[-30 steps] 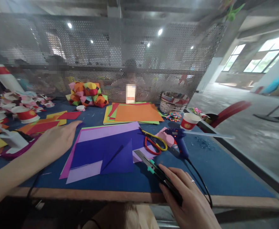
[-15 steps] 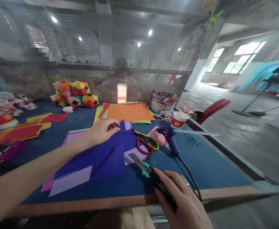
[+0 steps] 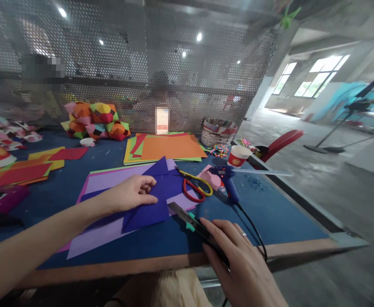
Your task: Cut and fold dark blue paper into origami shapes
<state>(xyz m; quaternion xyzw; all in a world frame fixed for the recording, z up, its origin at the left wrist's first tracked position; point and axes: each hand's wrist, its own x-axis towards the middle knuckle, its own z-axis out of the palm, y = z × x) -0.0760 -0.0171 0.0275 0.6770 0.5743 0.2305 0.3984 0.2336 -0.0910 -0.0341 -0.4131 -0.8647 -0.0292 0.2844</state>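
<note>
My left hand (image 3: 135,192) rests over a dark blue sheet of paper (image 3: 150,213), fingers loosely curled and thumb apart from them, with nothing visible between. Part of the sheet is hidden under my hand and forearm. Light purple paper (image 3: 91,245) lies beneath it. At the front edge, my right hand (image 3: 238,256) is closed around a black utility knife (image 3: 202,232) with a green slider. Its blade is out and points up-left beside the blue sheet. Scissors (image 3: 195,189) with red and yellow handles lie just beyond the blade.
A blue glue gun (image 3: 228,183) lies at right, its cord running over the front edge. Behind are orange paper (image 3: 174,147), a paper cup (image 3: 239,156), a woven basket (image 3: 219,132) and folded paper shapes (image 3: 94,121). A mesh screen (image 3: 180,72) stands behind the table.
My left hand has moved toward me over the blue sheet, and its fingers have curled more. The knife has shifted slightly up and left in view, still in my right hand.
</note>
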